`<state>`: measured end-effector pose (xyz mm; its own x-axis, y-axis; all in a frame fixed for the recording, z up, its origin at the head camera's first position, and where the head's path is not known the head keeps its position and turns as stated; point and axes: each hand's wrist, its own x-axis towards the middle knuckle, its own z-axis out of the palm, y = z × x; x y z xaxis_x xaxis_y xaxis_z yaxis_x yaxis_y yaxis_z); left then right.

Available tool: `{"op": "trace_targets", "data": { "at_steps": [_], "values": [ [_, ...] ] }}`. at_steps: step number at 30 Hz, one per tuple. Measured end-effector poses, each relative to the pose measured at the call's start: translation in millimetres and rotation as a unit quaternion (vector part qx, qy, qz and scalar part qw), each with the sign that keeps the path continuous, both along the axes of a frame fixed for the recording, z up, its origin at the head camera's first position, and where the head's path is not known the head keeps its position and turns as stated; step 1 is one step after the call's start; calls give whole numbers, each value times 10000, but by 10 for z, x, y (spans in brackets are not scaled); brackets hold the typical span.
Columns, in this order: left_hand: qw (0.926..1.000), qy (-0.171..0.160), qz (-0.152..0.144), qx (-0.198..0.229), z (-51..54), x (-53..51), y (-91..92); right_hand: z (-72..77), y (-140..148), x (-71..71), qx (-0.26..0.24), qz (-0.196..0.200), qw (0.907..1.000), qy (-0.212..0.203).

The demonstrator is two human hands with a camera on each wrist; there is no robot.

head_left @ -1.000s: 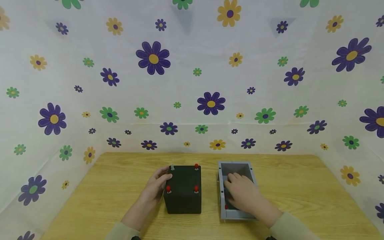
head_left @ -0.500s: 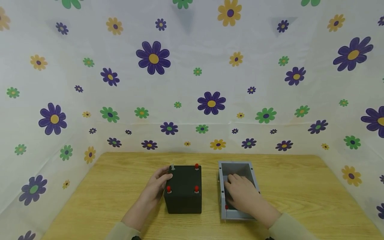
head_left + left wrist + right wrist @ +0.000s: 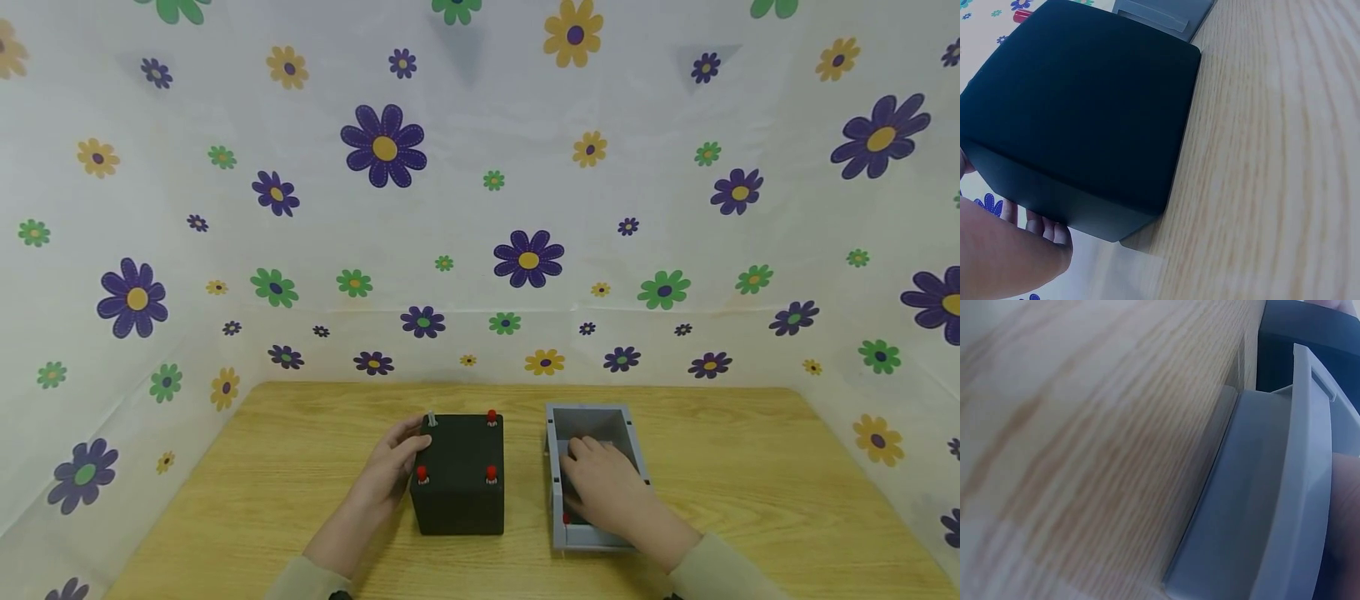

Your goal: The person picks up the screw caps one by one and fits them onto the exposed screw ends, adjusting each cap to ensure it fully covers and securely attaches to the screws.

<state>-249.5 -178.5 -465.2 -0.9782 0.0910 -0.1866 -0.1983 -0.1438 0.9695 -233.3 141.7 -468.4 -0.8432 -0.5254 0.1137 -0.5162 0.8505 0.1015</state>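
A black box [image 3: 459, 467] stands on the table, with red-capped metal posts [image 3: 491, 473] at three top corners and a bare metal post [image 3: 431, 418] at the back left. My left hand [image 3: 390, 467] holds its left side, the thumb on the top edge and the fingers round the far side. In the left wrist view the fingers [image 3: 1047, 228] show beyond the box. My right hand [image 3: 603, 479] reaches down into a grey bin [image 3: 592, 538]; its fingertips are mostly hidden. A small red cap [image 3: 566, 518] shows in the bin beside that hand, over something dark.
Both things stand on a wood-grain table [image 3: 720, 467], the bin to the right of the box with a narrow gap between them. A white flower-patterned curtain [image 3: 450, 208] encloses the back and sides.
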Motion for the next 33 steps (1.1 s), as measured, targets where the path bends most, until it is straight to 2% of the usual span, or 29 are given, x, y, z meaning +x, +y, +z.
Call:
{"op": "trace_targets", "data": {
  "at_steps": [18, 33],
  "values": [
    [9999, -38, 32, -96, -13, -14, -2, -33, -15, -7, -53, -24, 10000, 77],
    [10000, 29, 46, -72, -2, 8, -1, -70, -19, 3, -141, 6, 9987, 484]
  ]
}}
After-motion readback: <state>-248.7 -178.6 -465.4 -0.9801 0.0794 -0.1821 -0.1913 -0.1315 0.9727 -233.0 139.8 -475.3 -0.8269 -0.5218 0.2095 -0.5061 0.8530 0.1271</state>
